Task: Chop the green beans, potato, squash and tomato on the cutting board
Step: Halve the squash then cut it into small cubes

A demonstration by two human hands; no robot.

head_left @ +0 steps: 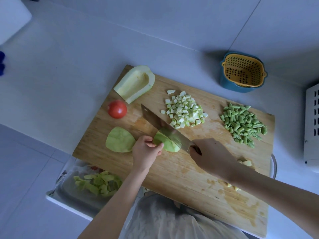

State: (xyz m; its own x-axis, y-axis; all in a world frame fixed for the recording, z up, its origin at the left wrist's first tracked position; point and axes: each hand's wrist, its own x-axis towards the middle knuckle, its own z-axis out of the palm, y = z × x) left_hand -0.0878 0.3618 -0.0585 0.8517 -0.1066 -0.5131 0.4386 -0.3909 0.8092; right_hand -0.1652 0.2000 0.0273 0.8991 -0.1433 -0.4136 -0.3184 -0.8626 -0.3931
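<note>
On the wooden cutting board (181,173) my left hand (146,152) grips a peeled pale-green squash piece (170,144). My right hand (212,156) holds a cleaver (155,118) by its handle, the blade lying across that piece. A second peeled squash piece (120,139) lies just left. A hollowed squash half (135,83) sits at the board's far left corner, a red tomato (117,109) beside it. Diced squash (184,110) and chopped green beans (243,123) form two piles at the back.
A yellow strainer in a blue bowl (243,73) stands on the counter beyond the board. Green peelings (98,184) lie in the sink (69,192) under the board's near left edge. A white appliance (311,123) is at the right. Small yellowish bits (246,163) lie near my right forearm.
</note>
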